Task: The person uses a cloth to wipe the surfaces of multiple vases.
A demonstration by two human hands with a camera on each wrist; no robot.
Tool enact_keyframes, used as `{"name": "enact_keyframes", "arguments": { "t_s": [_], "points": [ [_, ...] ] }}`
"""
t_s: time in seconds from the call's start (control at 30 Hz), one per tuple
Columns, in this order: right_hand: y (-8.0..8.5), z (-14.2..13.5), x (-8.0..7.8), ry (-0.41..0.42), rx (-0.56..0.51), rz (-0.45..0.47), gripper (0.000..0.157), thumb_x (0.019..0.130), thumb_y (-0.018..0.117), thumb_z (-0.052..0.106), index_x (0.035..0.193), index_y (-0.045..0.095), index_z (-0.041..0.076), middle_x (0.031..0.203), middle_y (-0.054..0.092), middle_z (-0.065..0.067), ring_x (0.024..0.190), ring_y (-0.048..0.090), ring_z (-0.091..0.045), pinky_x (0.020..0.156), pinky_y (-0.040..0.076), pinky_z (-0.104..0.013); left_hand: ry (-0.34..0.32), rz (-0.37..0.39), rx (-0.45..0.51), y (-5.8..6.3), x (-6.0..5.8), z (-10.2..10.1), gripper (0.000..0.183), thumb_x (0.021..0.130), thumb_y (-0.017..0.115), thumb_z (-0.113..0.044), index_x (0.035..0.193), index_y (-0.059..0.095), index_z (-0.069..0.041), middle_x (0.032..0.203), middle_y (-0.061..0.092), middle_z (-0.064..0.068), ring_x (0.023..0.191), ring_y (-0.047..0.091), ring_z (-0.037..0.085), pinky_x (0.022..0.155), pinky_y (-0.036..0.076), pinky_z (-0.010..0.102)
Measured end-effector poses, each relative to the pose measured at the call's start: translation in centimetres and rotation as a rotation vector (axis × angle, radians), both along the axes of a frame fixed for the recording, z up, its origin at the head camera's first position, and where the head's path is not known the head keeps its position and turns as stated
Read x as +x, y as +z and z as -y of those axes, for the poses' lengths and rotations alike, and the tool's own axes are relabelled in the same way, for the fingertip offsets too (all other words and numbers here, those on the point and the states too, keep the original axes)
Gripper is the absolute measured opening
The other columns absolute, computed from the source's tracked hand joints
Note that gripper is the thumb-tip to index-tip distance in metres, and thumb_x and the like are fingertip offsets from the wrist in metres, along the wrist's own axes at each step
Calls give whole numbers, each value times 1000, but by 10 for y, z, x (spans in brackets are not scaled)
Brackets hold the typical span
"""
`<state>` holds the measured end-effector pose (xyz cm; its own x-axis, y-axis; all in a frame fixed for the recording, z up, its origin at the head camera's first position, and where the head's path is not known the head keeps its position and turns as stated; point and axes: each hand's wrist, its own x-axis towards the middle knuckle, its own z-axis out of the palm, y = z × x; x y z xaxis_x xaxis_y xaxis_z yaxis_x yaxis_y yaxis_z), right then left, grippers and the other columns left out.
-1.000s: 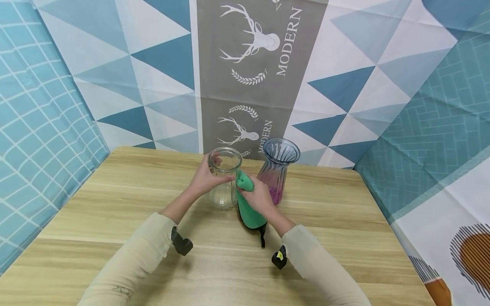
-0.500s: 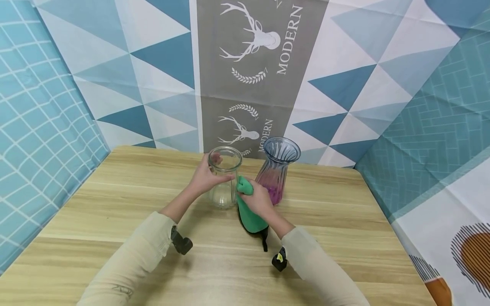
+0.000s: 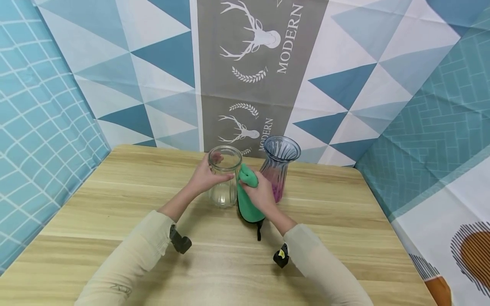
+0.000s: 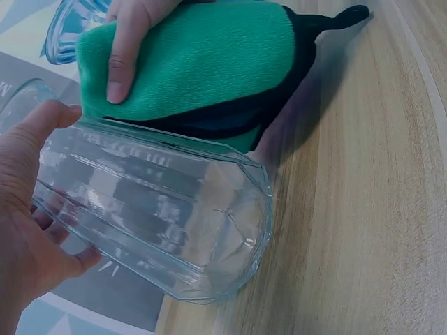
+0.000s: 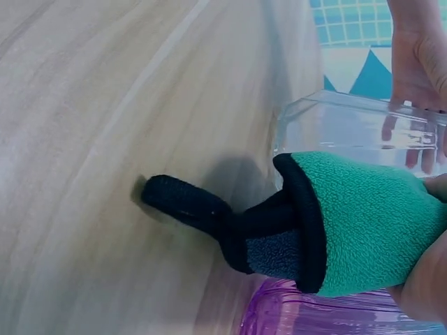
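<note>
My left hand point(image 3: 202, 176) grips a clear faceted glass vase point(image 3: 223, 196) just below its round rim, thumb on the near side and fingers round the far side. The vase stands upright on the table. In my right hand point(image 3: 263, 194) is a bunched green towel point(image 3: 249, 207) with black edging and a black hanging loop point(image 5: 185, 202). The left wrist view shows the towel point(image 4: 202, 63) lying along the vase's side, with the right thumb pressed on it. Part of the right hand's fingers is hidden behind the towel.
A fluted glass vase point(image 3: 279, 166), blue at its flared top and purple at the base, stands just behind and right of my right hand. The wooden table point(image 3: 333, 238) ends at a patterned cloth wall point(image 3: 168, 76) behind both vases.
The right hand and towel dipped slightly toward me, then moved back up along the vase's side toward its rim. The left hand and clear vase have stayed in place.
</note>
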<state>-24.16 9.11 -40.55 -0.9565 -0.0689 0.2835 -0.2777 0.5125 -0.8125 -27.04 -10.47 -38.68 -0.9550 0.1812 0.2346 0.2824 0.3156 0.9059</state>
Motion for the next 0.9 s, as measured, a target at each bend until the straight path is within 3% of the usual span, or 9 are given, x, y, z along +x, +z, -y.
{"name": "enact_keyframes", "arguments": {
  "t_s": [0.53, 0.9],
  "points": [
    [14, 1, -4, 104, 23, -50, 51, 86, 68, 18, 134, 52, 18, 127, 61, -8, 110, 59, -24, 90, 50, -42, -35, -8, -16, 0, -3, 3, 79, 71, 81, -18, 135, 36, -2, 134, 51, 18, 129, 43, 33, 109, 34, 51],
    [12, 1, -6, 111, 90, 10, 48, 86, 67, 19, 133, 52, 17, 121, 63, -8, 106, 60, -24, 88, 50, -42, -53, 1, -3, 0, -2, 2, 78, 72, 80, -17, 135, 35, -2, 135, 50, 18, 129, 42, 34, 109, 34, 51]
  ]
}}
